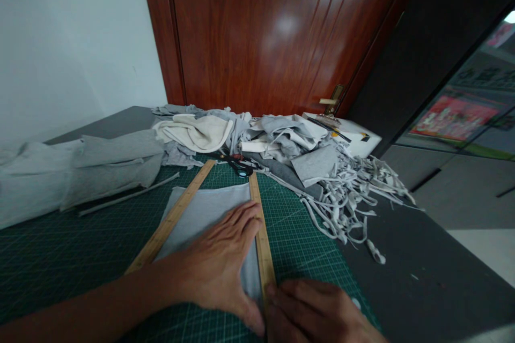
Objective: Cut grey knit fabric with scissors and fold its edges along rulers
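Note:
A piece of light grey fabric (209, 209) lies flat on a green cutting mat (298, 236). One wooden ruler (177, 211) slants over its left side, and a second wooden ruler (263, 254) runs along its right edge. My left hand (225, 252) rests on the fabric, thumb stretched away from the other fingers, its fingertips against the right-hand ruler. At that ruler's near end, my right hand (317, 311) is closed with bent fingers on the wood; its underside is hidden. Black-handled scissors (239, 165) lie beyond the rulers' far ends.
Stacked grey fabric pieces (116, 163) lie at the left. Crumpled cloth (197, 131) is heaped along the back, with a tangle of thin fabric strips (346, 198) at the right. Behind stand a white box (358, 139) and a wooden door (257, 37). A narrow strip (129, 195) lies on the mat.

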The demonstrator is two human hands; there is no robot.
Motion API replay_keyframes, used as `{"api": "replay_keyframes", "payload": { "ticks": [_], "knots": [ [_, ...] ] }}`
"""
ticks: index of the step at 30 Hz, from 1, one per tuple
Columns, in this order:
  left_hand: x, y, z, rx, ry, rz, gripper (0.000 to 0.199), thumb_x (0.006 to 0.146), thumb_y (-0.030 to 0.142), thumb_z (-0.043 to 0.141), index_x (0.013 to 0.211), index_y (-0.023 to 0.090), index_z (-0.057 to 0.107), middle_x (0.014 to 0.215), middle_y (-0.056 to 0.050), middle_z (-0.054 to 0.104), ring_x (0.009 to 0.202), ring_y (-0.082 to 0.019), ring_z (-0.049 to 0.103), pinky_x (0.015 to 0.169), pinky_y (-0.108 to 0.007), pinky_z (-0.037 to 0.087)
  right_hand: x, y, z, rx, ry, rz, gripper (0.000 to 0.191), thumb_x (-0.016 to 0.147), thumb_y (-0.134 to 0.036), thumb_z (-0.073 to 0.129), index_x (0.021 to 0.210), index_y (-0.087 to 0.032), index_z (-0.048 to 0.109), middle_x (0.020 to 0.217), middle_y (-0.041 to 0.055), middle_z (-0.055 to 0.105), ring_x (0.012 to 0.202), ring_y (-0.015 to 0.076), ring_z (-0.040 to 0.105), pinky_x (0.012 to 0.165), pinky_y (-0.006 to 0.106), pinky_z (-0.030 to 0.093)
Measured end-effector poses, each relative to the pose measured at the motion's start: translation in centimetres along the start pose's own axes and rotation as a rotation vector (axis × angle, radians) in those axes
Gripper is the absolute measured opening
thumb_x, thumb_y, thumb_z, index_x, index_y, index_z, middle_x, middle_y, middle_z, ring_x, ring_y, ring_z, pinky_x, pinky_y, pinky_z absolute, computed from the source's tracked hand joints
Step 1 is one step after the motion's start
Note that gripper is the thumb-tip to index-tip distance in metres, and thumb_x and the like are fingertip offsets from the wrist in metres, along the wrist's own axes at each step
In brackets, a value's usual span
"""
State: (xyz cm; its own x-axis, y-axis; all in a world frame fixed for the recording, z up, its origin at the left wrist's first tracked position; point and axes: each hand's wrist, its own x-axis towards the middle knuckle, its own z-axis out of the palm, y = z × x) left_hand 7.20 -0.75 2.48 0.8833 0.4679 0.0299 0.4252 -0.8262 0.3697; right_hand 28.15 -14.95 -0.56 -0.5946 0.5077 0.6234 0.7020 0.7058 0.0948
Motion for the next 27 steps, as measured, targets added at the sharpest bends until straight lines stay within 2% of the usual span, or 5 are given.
{"api": "replay_keyframes", "payload": {
  "ticks": [5,11,15,20,27],
  "knots": [
    [0.1,-0.4,0.2,-0.024,0.015,0.039,0.134,0.055,0.082,0.087,0.156,0.006,0.042,0.173,-0.036,0.032,0.163,-0.052,0.028,0.133,-0.065,0.028,2.8,5.3,-1.1,0.404,-0.224,0.314,0.032,0.109,-0.034,0.069,0.136,-0.017,0.071,0.121,0.0123,0.083,0.118,0.0271,0.078,0.104,0.042,0.065],
    [0.1,-0.7,0.1,-0.055,0.057,0.101,0.122,0.056,0.080,0.089,0.149,0.011,0.050,0.165,-0.029,0.045,0.160,-0.047,0.035,0.135,-0.061,0.025,7.4,12.8,2.1,0.444,-0.580,0.472,0.130,0.067,-0.048,0.105,0.168,-0.004,0.036,0.173,0.0335,0.038,0.163,0.0413,0.036,0.134,0.060,0.030],
    [-0.2,-0.4,0.1,-0.109,0.083,0.083,0.104,0.056,0.076,0.092,0.135,0.017,0.059,0.159,-0.024,0.051,0.156,-0.048,0.041,0.133,-0.063,0.031,8.0,13.6,3.6,0.425,-0.677,0.460,0.141,0.065,-0.059,0.103,0.170,-0.001,0.030,0.176,0.0346,0.026,0.167,0.0433,0.024,0.136,0.061,0.022],
    [-0.8,-0.8,-0.6,-0.155,0.109,-0.099,0.079,0.083,0.043,0.081,0.152,0.022,0.049,0.164,-0.018,0.052,0.153,-0.040,0.049,0.129,-0.058,0.042,8.1,13.2,2.9,0.472,-0.669,0.440,0.139,0.071,-0.064,0.099,0.174,-0.010,0.024,0.179,0.0277,0.028,0.168,0.0395,0.023,0.136,0.062,0.022],
    [-0.6,-4.6,0.3,-0.040,0.118,-0.055,0.106,0.077,0.059,0.090,0.163,0.017,0.043,0.174,-0.023,0.040,0.161,-0.048,0.036,0.133,-0.068,0.030,9.7,13.1,2.2,0.458,-0.816,0.478,0.138,0.068,-0.068,0.098,0.173,-0.009,0.029,0.181,0.0276,0.014,0.170,0.0421,0.011,0.136,0.064,0.019]
  ]
}}
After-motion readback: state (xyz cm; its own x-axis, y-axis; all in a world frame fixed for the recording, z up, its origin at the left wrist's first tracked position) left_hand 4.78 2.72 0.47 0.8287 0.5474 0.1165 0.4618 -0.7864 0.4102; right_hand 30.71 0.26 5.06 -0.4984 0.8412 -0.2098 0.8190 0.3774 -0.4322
